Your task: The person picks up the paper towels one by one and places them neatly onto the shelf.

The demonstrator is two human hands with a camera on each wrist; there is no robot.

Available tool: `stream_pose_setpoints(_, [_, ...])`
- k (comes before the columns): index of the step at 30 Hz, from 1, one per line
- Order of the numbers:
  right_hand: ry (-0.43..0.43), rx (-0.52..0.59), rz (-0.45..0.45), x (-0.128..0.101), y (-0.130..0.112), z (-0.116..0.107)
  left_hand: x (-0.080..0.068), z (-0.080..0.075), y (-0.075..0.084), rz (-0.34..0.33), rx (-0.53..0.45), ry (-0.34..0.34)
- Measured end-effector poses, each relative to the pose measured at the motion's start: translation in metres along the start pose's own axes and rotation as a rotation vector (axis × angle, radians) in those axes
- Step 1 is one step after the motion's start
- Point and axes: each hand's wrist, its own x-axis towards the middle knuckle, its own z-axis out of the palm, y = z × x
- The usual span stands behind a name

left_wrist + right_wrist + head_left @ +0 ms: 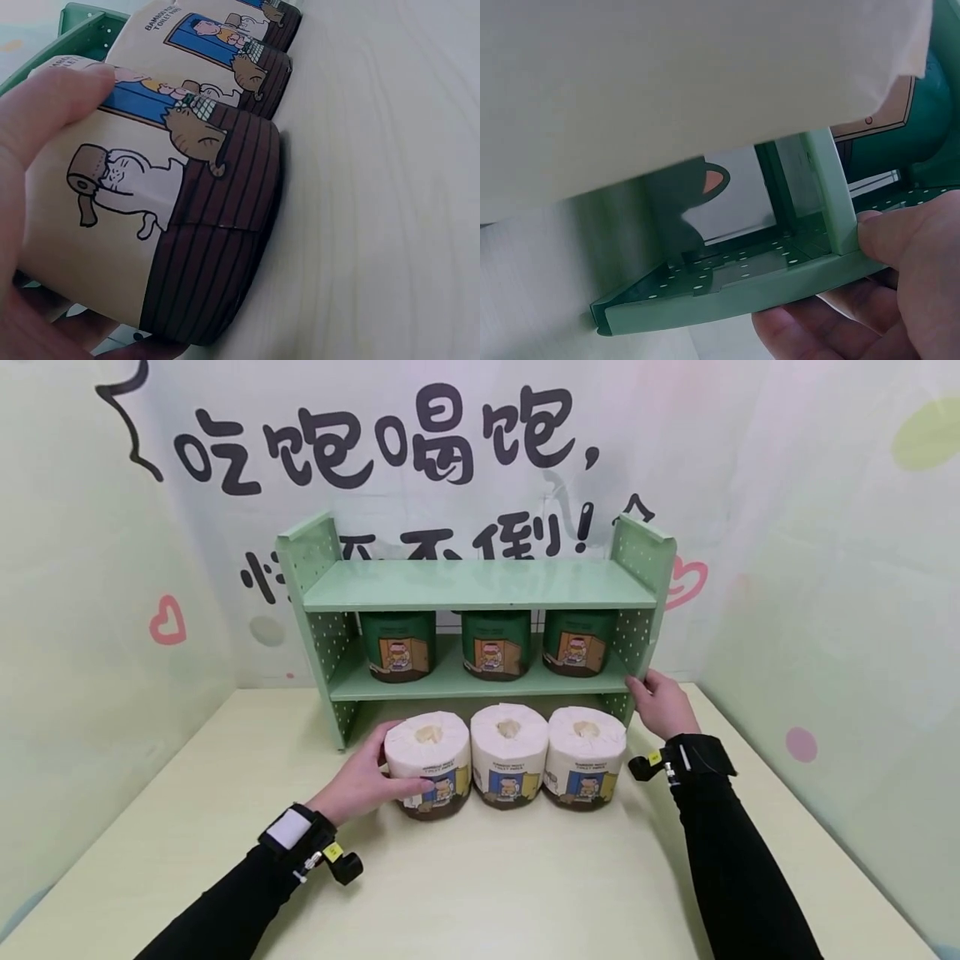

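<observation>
**A:** Pale wood table (187,827), printed wall with Chinese lettering behind. What's your left hand on?

**B:** Your left hand (360,781) wraps the leftmost toilet roll (429,762), thumb across its front label and fingers round the far left side. Left wrist view confirms it: thumb (52,97) on the wrapper, palm under the roll's side.

**A:** Where's that roll?

**B:** Standing upright on the table, near the back edge, just in front of the green shelf (480,585). It touches the middle roll (509,753), which touches the right roll (585,756). One row, left to right.

**A:** Right hand?

**B:** Your right hand (660,702) grips the shelf's right side panel at its lower front edge. Right wrist view shows the thumb (889,236) pressed on the panel's edge, fingers curled under it.

**A:** Anything else?

**B:** Three green-wrapped rolls (495,643) on the shelf's lower tier, side by side. Top tier bare. Black sleeves and wrist cameras on both arms.
</observation>
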Motion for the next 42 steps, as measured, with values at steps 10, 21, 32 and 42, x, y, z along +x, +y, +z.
stream_pose_setpoints(10, [-0.009,-0.003,0.001,-0.002,-0.001,-0.001,-0.016,-0.02,0.009,0.024,-0.042,0.018])
stream_pose_setpoints(21, [-0.008,-0.006,0.001,0.001,-0.003,0.002,-0.021,-0.04,0.044,0.151,-0.087,0.022])
stream_pose_setpoints(32, [-0.01,-0.007,0.008,-0.002,-0.003,-0.002,-0.012,-0.047,0.112,0.283,-0.11,-0.024])
stream_pose_setpoints(42, [-0.011,0.0,0.019,-0.004,-0.001,0.002,0.016,-0.053,0.177,0.341,-0.117,0.033])
